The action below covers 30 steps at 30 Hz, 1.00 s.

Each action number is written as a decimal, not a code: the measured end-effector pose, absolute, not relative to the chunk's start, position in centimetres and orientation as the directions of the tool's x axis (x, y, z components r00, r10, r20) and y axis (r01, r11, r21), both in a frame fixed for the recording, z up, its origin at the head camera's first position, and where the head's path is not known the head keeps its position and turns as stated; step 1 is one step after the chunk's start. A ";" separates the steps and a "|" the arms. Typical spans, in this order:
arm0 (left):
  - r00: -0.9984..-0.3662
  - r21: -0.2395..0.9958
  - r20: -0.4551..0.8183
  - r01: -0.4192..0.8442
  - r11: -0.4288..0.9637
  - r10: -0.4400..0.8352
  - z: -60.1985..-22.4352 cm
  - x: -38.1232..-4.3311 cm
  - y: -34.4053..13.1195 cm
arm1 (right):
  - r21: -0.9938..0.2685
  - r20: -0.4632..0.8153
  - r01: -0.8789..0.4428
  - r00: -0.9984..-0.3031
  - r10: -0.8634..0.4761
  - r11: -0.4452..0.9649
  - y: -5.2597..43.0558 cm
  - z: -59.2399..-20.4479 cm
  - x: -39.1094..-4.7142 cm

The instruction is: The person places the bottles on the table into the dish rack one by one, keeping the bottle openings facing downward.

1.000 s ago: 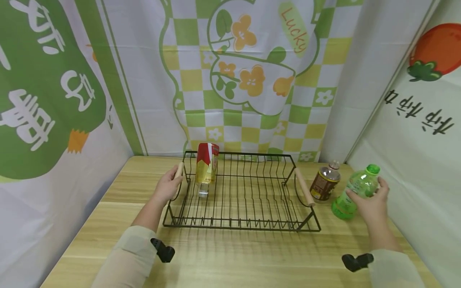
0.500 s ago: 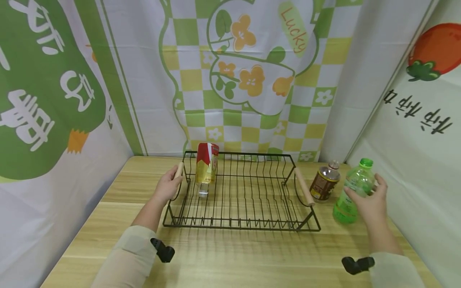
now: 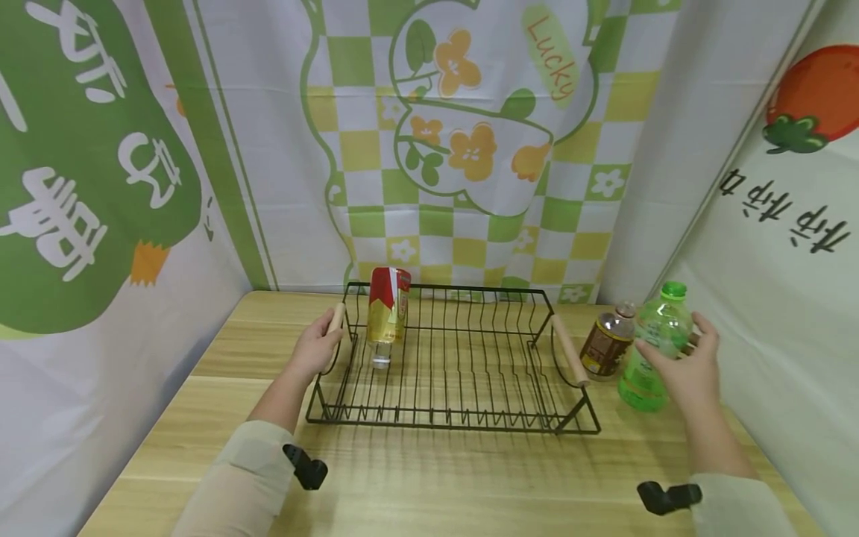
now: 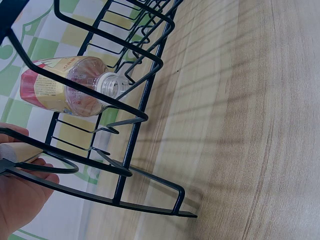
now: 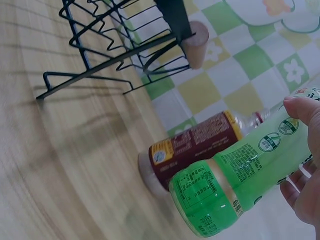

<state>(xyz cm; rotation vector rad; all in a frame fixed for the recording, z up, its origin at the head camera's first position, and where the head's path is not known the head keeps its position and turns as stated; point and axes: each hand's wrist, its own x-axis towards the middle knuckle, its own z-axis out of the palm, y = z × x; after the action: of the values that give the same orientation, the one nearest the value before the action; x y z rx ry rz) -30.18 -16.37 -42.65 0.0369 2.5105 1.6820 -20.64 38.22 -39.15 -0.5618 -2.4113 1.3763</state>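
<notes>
My left hand (image 3: 315, 347) grips the wooden handle at the left end of a black wire dish rack (image 3: 463, 429). In the rack's left part a clear bottle with a red and yellow label (image 3: 388, 306) lies neck down, its open mouth toward the front, as the left wrist view shows. On the right, my right hand (image 3: 691, 365) holds a green plastic bottle (image 3: 647, 380) with a green cap, fingers and thumb round its upper body. Its base is near the tabletop; contact is hard to tell. Just left of it stands a brown-labelled bottle (image 3: 607, 343) without a cap.
The rack's right wooden handle (image 3: 569, 350) stands close to the brown-labelled bottle. A wooden table (image 3: 429, 485) carries everything. Printed cloth (image 3: 470, 246) hangs behind the table and along both sides.
The green bottle has become more upright, its cap shifting left and back, and now overlaps the brown-labelled bottle in view. My left hand and the rack have stayed put.
</notes>
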 end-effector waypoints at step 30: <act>-0.991 0.923 -0.099 -0.058 0.380 0.089 -42.7 -30.1 -16.5 | -0.763 0.265 -0.047 -0.932 0.246 0.645 32.2 -34.1 -22.3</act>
<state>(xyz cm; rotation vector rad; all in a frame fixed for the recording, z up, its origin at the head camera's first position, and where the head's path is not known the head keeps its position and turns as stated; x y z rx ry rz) -30.13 -16.48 -42.73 0.0287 2.4977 1.6791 -22.29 32.20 -34.07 -0.1581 -2.5207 1.1836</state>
